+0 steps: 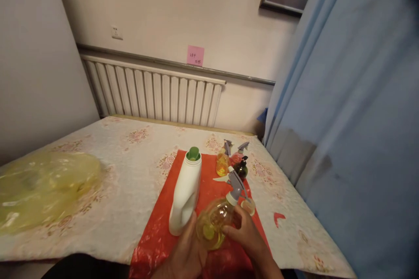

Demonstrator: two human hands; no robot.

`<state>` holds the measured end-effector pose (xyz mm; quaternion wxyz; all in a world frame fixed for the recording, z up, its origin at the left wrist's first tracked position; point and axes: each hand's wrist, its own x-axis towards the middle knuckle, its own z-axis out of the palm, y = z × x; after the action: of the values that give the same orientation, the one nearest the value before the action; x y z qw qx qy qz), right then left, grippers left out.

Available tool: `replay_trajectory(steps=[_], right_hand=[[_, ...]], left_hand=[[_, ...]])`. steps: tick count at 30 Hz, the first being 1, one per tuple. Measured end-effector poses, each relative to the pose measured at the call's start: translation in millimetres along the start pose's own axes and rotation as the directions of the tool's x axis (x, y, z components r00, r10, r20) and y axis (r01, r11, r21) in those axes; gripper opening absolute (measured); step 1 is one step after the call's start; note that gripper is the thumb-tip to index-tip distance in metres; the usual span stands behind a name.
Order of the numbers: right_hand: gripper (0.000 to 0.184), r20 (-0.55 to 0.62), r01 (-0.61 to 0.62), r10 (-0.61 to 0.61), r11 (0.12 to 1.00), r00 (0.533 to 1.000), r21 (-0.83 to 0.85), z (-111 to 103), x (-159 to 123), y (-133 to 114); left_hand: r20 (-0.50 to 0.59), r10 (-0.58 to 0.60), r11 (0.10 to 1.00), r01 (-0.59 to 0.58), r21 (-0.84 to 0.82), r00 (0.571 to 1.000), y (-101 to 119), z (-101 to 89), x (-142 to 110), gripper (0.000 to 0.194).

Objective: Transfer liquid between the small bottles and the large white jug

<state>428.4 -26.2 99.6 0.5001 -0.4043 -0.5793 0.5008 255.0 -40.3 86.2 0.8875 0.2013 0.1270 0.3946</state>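
Observation:
Both my hands hold a clear yellow spray bottle [216, 220] with a grey trigger head, tilted over a red plastic sheet [157, 231]. My left hand [188, 250] cups the bottle's bottom and left side. My right hand [247, 235] grips its right side near the neck. A tall white jug [185, 194] with an open green spout stands upright just left of the bottle, close to my left hand.
Three small spray bottles, yellow [222, 161], pink [238, 153] and dark green [242, 169], stand at the sheet's far end. A yellow plastic bag [42, 185] lies at the left on the floral tablecloth [131, 170]. A blue curtain [343, 117] hangs at right; a radiator [153, 96] lines the back wall.

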Motion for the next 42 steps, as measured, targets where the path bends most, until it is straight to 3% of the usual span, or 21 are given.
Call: replay_trajectory(steps=[5,9,17,23,28,32,35,42], right_hand=[[0.049,-0.004,-0.061,0.063,0.983,0.998,0.175,2.1,-11.9,-6.7],[0.039,-0.164,-0.036,0.079,0.968,0.983,0.246,2.1,-10.2,-4.7],[0.041,-0.308,-0.053,0.169,0.934,0.936,0.354,17.4,-4.6,-3.6],[0.036,-0.32,-0.041,0.181,0.915,0.93,0.401,24.6,-7.8,0.4],[0.033,-0.369,0.01,0.18,0.89,0.912,0.456,30.6,-8.8,6.5],[0.032,-0.412,0.021,0.211,0.871,0.887,0.491,35.7,-8.5,4.6],[0.035,-0.385,-0.005,0.226,0.867,0.895,0.497,37.8,-6.9,-1.2],[0.039,-0.409,0.003,0.242,0.858,0.88,0.514,39.9,-2.6,-4.6]], left_hand=[[-0.028,0.0,0.999,-0.001,-0.049,1.0,-8.1,-4.4,-2.6,0.052],[-0.055,0.013,0.999,-0.016,-0.051,0.998,-11.6,-7.2,-5.5,0.048],[-0.125,0.008,0.999,-0.013,-0.039,0.992,-15.1,-11.0,-7.6,0.051],[-0.013,0.109,0.994,-0.109,0.016,0.994,-16.2,-19.2,-10.5,0.05],[0.078,0.191,0.977,-0.197,0.086,0.979,-12.7,-10.6,-12.7,0.049],[0.049,0.225,0.953,-0.23,0.197,0.973,-5.8,-0.7,-17.6,0.047],[0.026,0.223,0.949,-0.223,0.223,0.975,-3.1,1.2,-20.3,0.046],[0.01,0.214,0.97,-0.213,0.119,0.977,-10.1,-16.2,-12.4,0.046]])
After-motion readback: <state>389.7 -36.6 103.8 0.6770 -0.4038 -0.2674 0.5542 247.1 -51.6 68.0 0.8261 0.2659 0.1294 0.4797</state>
